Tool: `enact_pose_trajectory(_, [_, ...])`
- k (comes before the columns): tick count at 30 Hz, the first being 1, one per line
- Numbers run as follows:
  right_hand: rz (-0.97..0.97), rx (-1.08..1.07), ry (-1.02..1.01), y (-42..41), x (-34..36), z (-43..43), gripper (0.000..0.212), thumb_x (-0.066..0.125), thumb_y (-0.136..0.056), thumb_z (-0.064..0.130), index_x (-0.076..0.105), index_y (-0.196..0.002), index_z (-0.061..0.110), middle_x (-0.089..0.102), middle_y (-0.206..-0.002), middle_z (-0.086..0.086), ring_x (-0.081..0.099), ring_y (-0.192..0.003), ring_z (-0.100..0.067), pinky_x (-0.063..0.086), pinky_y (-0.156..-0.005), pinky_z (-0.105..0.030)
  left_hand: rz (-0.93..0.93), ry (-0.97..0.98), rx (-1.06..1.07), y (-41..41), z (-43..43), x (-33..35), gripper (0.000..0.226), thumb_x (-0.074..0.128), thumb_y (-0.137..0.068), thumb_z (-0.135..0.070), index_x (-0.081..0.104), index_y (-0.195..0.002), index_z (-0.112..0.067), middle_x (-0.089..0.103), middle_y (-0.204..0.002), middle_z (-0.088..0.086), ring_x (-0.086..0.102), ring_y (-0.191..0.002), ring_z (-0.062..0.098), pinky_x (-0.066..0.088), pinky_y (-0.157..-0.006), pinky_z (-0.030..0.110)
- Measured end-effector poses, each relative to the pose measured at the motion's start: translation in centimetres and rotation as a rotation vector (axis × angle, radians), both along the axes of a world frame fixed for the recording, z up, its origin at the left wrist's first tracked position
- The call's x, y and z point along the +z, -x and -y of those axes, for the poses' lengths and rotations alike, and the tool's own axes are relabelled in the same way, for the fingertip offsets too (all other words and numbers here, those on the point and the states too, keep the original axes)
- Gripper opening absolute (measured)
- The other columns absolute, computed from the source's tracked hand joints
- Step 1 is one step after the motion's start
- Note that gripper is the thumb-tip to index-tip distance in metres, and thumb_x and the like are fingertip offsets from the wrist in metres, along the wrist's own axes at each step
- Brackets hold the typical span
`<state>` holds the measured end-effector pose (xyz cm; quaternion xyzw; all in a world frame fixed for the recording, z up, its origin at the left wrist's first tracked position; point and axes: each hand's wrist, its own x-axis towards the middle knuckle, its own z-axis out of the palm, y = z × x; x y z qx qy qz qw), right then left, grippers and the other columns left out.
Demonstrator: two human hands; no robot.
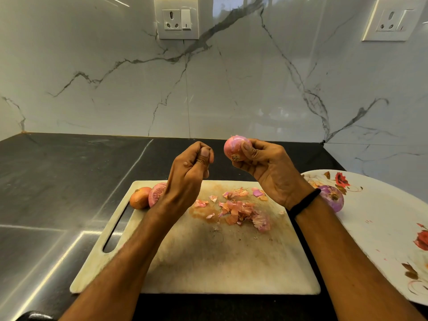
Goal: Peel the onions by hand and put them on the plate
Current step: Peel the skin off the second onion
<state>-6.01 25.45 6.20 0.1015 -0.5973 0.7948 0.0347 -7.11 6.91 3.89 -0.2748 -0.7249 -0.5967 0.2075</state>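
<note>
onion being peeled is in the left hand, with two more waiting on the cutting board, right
No, wrong hand: the head view shows the onion in the grip of the right hand. An orange onion and a pink onion do wait on the cutting board.

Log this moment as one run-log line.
right hand: holds onion | left hand: curled, hold unclear | plate: peeled onion | board: two onions, peels

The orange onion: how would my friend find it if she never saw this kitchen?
Find the pale cutting board on the dark counter. Go to its far left corner, where two onions sit side by side. The orange onion is the outer one, golden-brown, while its pink neighbour is rosy.
</note>
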Motion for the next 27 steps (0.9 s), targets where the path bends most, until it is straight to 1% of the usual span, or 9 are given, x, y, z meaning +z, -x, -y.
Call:
enact_pose_trajectory(4, [-0.008, 0.006, -0.02, 0.05, -0.08, 0.08, 0.051, 0.062, -0.081, 0.028, 0.061, -0.123, -0.001, 0.067, -0.114, -0.019, 0.068, -0.099, -0.027, 0.058, -0.083, -0.03, 0.016, -0.031, -0.007, 0.05, -0.05, 0.07, 0.026, 0.037, -0.098, -0.029, 0.053, -0.081, -0.018, 0.052, -0.07, -0.001, 0.052, -0.059, 0.007, 0.049, -0.057, 0.016])
enact_pose_trajectory(7, [-0.02, 0.019, -0.051, 0.06, -0.08, 0.14, 0.052, 0.062, -0.081, 0.027, 0.059, -0.125, -0.001, 0.066, -0.117, -0.018, 0.067, -0.102, -0.027, 0.057, -0.085, -0.03, 0.023, -0.044, -0.007, 0.02, -0.08, 0.15, 0.026, 0.037, -0.098, -0.03, 0.054, -0.082, -0.018, 0.052, -0.07, 0.001, 0.053, -0.059, 0.007, 0.049, -0.058, 0.016])
enact_pose_trajectory(11, [-0.06, 0.042, -0.106, -0.02, -0.18, 0.15, 0.046, 0.062, -0.081, 0.023, 0.06, -0.123, 0.006, 0.063, -0.122, -0.014, 0.065, -0.107, -0.028, 0.057, -0.089, -0.033, 0.008, -0.035, 0.023, 0.11, -0.14, 0.12, 0.023, 0.042, -0.103, -0.026, 0.055, -0.085, -0.019, 0.053, -0.07, 0.0, 0.053, -0.059, 0.006, 0.049, -0.057, 0.015])
enact_pose_trajectory(13, [-0.077, 0.051, -0.13, -0.04, -0.21, 0.18, 0.047, 0.062, -0.08, 0.023, 0.059, -0.124, 0.006, 0.061, -0.125, -0.016, 0.063, -0.111, -0.031, 0.056, -0.092, -0.036, -0.021, -0.007, 0.053, 0.25, -0.06, 0.02, 0.019, 0.044, -0.105, -0.017, 0.056, -0.09, -0.016, 0.054, -0.073, -0.002, 0.054, -0.061, 0.005, 0.049, -0.058, 0.014])
enact_pose_trajectory(16, [-0.085, 0.06, -0.137, -0.09, -0.15, 0.19, 0.048, 0.063, -0.08, 0.021, 0.059, -0.124, 0.004, 0.06, -0.125, -0.016, 0.062, -0.112, -0.032, 0.056, -0.094, -0.038, -0.072, 0.024, 0.073, 0.42, 0.05, 0.04, 0.006, 0.051, -0.102, -0.013, 0.056, -0.103, -0.013, 0.056, -0.082, -0.005, 0.056, -0.069, 0.004, 0.051, -0.062, 0.016])
enact_pose_trajectory(19, [-0.091, 0.071, -0.143, -0.14, -0.13, 0.1, 0.051, 0.064, -0.081, 0.021, 0.057, -0.127, 0.002, 0.061, -0.126, -0.014, 0.06, -0.117, -0.036, 0.053, -0.098, -0.042, -0.156, 0.03, 0.097, 0.43, -0.07, 0.33, 0.016, 0.055, -0.097, -0.019, 0.052, -0.112, -0.019, 0.055, -0.087, 0.001, 0.055, -0.073, 0.011, 0.052, -0.065, 0.02])
enact_pose_trajectory(21, [-0.107, 0.101, -0.146, -0.13, -0.19, 0.0, 0.044, 0.067, -0.087, 0.018, 0.058, -0.127, 0.005, 0.061, -0.128, -0.012, 0.059, -0.119, -0.036, 0.052, -0.1, -0.042, -0.174, 0.052, 0.084, 0.41, -0.17, 0.5, 0.023, 0.055, -0.095, -0.024, 0.051, -0.118, -0.022, 0.054, -0.088, 0.007, 0.055, -0.074, 0.018, 0.052, -0.065, 0.023])
enact_pose_trajectory(24, [-0.119, 0.151, -0.106, -0.14, -0.17, -0.14, 0.04, 0.065, -0.088, 0.014, 0.058, -0.127, 0.006, 0.06, -0.128, -0.016, 0.06, -0.116, -0.036, 0.054, -0.097, -0.039, -0.175, 0.082, 0.034, 0.47, -0.21, 0.52, 0.027, 0.056, -0.096, -0.027, 0.052, -0.121, -0.023, 0.053, -0.089, 0.002, 0.055, -0.073, 0.013, 0.052, -0.064, 0.022])
enact_pose_trajectory(27, [-0.108, 0.166, -0.047, -0.12, -0.03, -0.25, 0.042, 0.065, -0.088, 0.011, 0.055, -0.128, 0.003, 0.058, -0.129, -0.02, 0.06, -0.116, -0.036, 0.054, -0.096, -0.037, -0.177, 0.104, -0.013, 0.72, -0.14, 0.38, 0.024, 0.059, -0.095, -0.033, 0.051, -0.117, -0.033, 0.051, -0.093, -0.006, 0.054, -0.073, 0.007, 0.051, -0.063, 0.02])
